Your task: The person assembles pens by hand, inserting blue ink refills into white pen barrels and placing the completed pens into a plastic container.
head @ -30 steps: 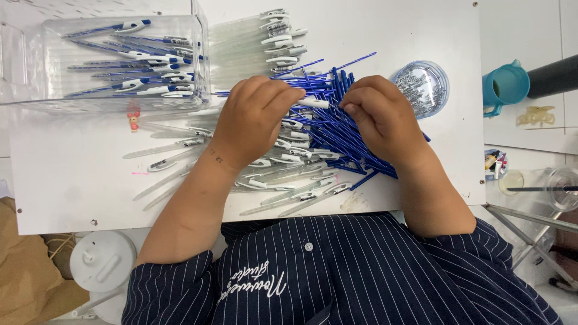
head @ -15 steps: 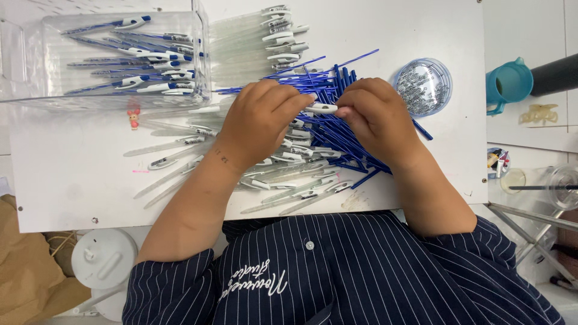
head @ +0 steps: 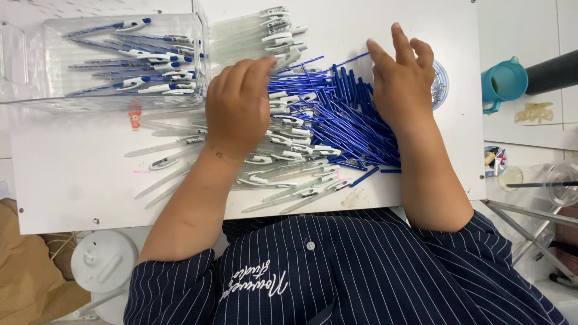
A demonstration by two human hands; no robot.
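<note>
On the white tabletop (head: 72, 180), both hands are separating: the left hand (head: 238, 108), fingers pinching a clear plastic pen barrel (head: 288, 59), is lifting toward the clear plastic bin (head: 36, 66); the right hand (head: 402, 84), fingers spreading empty, is reaching over the blue refill pile (head: 352, 123).

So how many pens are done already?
Several finished pens lie in the clear box. The left hand is on clear barrels, the right hand over blue refills. A big pile of both remains, so lots is left.

White worktable (head: 72, 186) over pale tiled floor (head: 530, 135), evenly lit.
</note>
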